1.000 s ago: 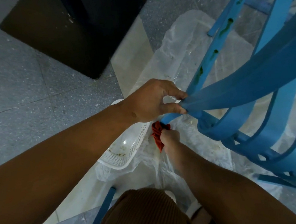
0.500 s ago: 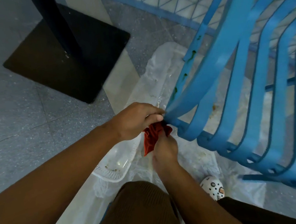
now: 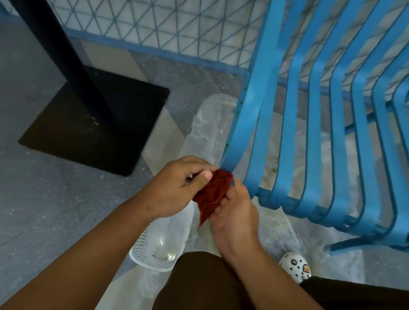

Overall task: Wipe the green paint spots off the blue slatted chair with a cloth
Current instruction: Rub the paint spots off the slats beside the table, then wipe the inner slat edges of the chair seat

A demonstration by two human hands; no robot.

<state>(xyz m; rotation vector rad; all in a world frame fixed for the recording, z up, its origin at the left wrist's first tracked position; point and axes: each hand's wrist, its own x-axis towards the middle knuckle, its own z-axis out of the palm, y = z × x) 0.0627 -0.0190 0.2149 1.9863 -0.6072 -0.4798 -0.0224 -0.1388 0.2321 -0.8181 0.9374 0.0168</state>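
Now off the slat edge and onto the cloth [image 3: 212,192]: left hand [image 3: 176,187] pinches the red cloth between thumb and fingers, right hand [image 3: 232,213] grips it from below, at 6 o'clock from the blue chair [image 3: 306,125] corner. Looks like regrouping, not wiping. Dark green specks [image 3: 239,104] remain on the outer slat's edge at 12 o'clock. No readable writing; shoe [image 3: 295,266] charm too small to tell.

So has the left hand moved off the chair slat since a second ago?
Yes. The left hand has let go of the blue slat and shifted toward the person, now pinching the red cloth beside the slat's end.
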